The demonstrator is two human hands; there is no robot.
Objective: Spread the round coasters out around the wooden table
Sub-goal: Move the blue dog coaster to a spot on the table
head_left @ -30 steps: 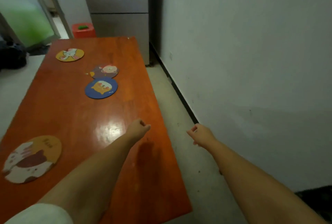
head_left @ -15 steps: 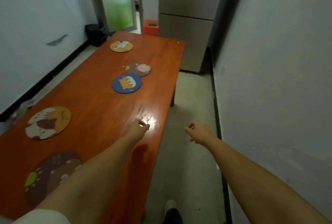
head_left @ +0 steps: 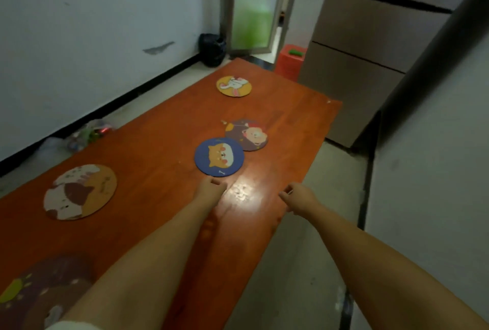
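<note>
Several round coasters lie on the long wooden table (head_left: 158, 141). A blue coaster with a dog (head_left: 219, 156) sits mid-table, its far edge touching a purple-brown coaster (head_left: 247, 134). A yellow rabbit coaster (head_left: 234, 86) lies near the far end. A large orange cat coaster (head_left: 80, 191) is at the left, and a dark brown coaster (head_left: 39, 292) sits at the near left corner, partly behind my arm. My left hand (head_left: 211, 190) hovers just short of the blue coaster, fingers curled, holding nothing. My right hand (head_left: 299, 196) is curled too, at the table's right edge.
A tall fridge (head_left: 370, 46) stands past the table's far right corner, with a red stool (head_left: 289, 61) beside it. A black bag (head_left: 212, 49) sits by the glass door (head_left: 251, 4). Clutter (head_left: 87, 132) lies on the floor along the left wall. A narrow floor strip runs along the right.
The view has swung left, bringing the near-left coasters into sight. Both hands have moved forward along the table, and my left hand is now close to the blue coaster.
</note>
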